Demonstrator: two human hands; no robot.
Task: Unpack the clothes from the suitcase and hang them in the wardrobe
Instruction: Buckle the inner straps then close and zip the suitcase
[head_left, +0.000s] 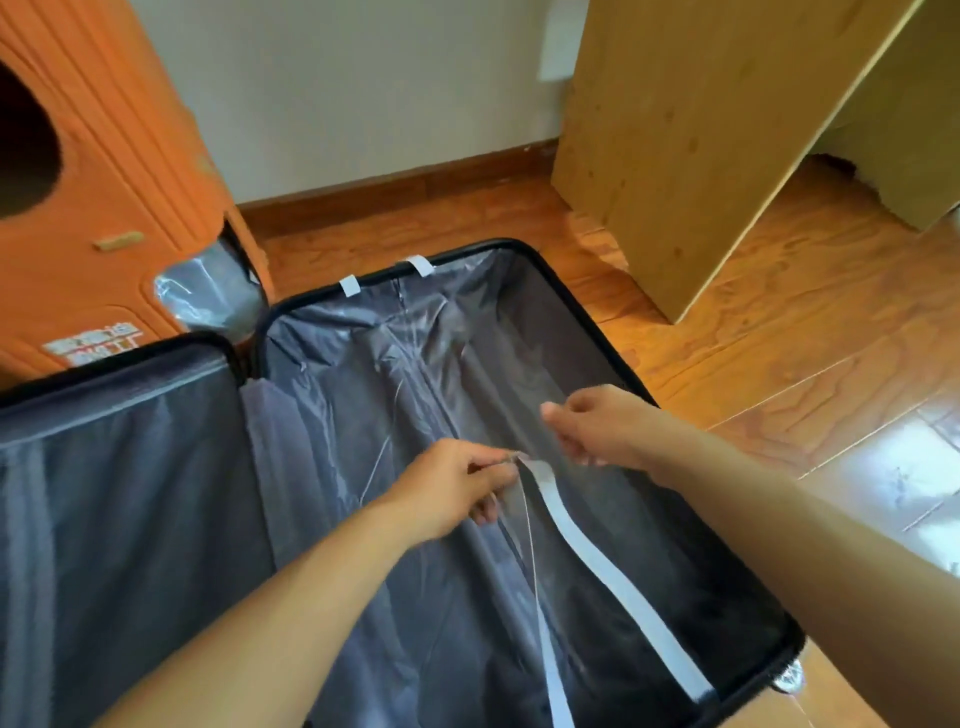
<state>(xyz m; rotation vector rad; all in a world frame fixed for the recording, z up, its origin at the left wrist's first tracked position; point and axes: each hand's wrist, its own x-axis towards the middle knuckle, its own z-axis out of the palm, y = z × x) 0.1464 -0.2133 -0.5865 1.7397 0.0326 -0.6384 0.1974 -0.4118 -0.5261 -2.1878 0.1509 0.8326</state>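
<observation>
Wooden floorboards (779, 332) fill the right of the frame, running up to a pale wall with a dark skirting board across the top. A light wooden cabinet (691, 140), possibly the wardrobe, stands at upper right, and an orange suitcase (104, 171) stands upright at upper left.

Across the lower two thirds lies the open dark suitcase (582, 306), both halves flat on the floor. The right half is covered by a clear plastic sheet (415, 353) over grey lining; whether clothes lie beneath it cannot be told, as no garment shows plainly. A white strap (613, 577) runs along this half, its long axis going from the lower right edge of the frame up toward the centre, where it ends at the hands.

Both arms reach in from the bottom. The left hand (452, 488), at centre, pinches the upper end of the strap, or the plastic just by it, between thumb and fingertips. The right hand (597, 426), just beside it and slightly higher and to the right, has its fingers curled round a fold of the plastic sheet.

Judging by this, the compartment is being opened up: the strap and plastic lie directly under the hands, the left hand nearer the strap end, and any contents would lie below and beyond, toward the top of the case.
</observation>
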